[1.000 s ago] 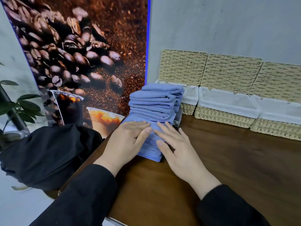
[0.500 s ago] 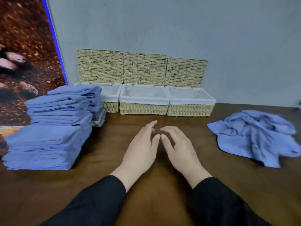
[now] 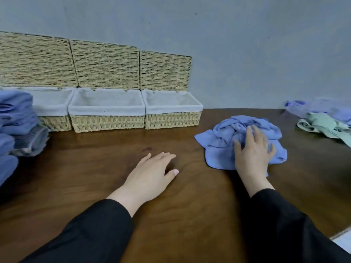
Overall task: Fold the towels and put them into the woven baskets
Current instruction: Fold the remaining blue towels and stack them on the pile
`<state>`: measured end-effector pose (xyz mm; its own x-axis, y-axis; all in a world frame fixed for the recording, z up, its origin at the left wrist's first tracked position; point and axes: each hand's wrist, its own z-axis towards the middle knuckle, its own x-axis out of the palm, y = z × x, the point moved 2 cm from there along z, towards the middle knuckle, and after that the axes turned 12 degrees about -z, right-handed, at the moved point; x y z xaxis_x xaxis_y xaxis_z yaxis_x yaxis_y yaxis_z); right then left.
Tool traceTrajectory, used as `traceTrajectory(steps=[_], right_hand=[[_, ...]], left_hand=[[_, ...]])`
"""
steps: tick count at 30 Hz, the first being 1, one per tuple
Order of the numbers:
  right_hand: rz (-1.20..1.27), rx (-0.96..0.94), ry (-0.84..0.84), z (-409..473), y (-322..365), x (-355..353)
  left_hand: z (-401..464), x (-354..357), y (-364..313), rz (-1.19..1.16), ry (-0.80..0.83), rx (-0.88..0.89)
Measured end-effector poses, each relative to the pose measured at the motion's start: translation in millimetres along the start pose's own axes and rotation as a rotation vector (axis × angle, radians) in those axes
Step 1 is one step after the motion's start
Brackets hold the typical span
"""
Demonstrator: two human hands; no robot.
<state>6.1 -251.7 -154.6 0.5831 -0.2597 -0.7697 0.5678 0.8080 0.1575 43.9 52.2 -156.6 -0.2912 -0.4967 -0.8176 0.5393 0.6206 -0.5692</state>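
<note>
Right hand (image 3: 253,149) lies with spread fingers on crumpled blue towel (image 3: 224,147), right of woven baskets (image 3: 107,122). Left hand (image 3: 150,175) flat, relaxed on tabletop (image 3: 95,168), holding nothing.

Three baskets (image 3: 106,111) line the wall behind; folded stack (image 3: 13,118) left, crumpled towel (image 3: 224,147) under right hand (image 3: 252,152), more cloths (image 3: 322,120) far right.

Blue towel (image 3: 224,147) (green cloth (image 3: 322,124) beyond)
</note>
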Motion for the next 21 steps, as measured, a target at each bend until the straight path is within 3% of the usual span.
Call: traceTrajectory(steps=[4,8,12,17,21], right_hand=[[0.038,0.121,0.005,3.8,-14.8,4.2],[0.259,0.042,-0.121,1.9,0.7,-13.3],[0.708,-0.043,0.031,-22.1,46.0,-43.7],[0.891,-0.138,0.142,-67.2,106.6,-63.9],[1.04,-0.172,0.224,-88.2,146.8,-70.8]], left_hand=[[-4.1,-5.9,-7.5,-0.03,-0.002,-0.029],[-7.7,-10.8,-9.3,-0.181,-0.054,-0.05],[-7.0,-17.0,-8.6,-0.472,-0.199,-0.017],[-7.0,-15.0,-1.6,-0.816,-0.268,-0.041],[-11.3,-13.0,-7.4,-1.285,-0.198,-0.052]])
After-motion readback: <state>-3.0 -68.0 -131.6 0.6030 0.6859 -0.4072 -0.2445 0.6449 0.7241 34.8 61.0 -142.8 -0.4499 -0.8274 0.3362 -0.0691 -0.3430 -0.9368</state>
